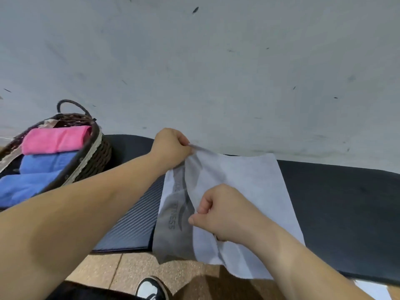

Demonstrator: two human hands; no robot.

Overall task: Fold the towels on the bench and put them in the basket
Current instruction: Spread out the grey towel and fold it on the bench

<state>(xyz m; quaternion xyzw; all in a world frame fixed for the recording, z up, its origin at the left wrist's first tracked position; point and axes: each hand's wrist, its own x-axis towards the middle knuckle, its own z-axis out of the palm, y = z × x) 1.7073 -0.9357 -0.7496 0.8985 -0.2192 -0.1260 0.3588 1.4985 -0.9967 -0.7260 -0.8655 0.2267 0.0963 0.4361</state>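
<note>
The thin white towel (pixel 249 187) lies spread across the black bench (pixel 335 202), just right of centre, its near edge hanging over the bench front. The left hand (pixel 170 146) pinches the towel's far left corner at 12 o'clock of the cloth; the right hand (pixel 218 213) pinches its left edge nearer the person. At 9 o'clock the wicker basket (pixel 95 152) stands on the bench, holding a folded pink towel (pixel 56 140) and folded blue towels (pixel 43 163). A shoe (pixel 151 289) shows at 6 o'clock.

bare bench (pixel 337 191) right, basket (pixel 95 152) left
</note>
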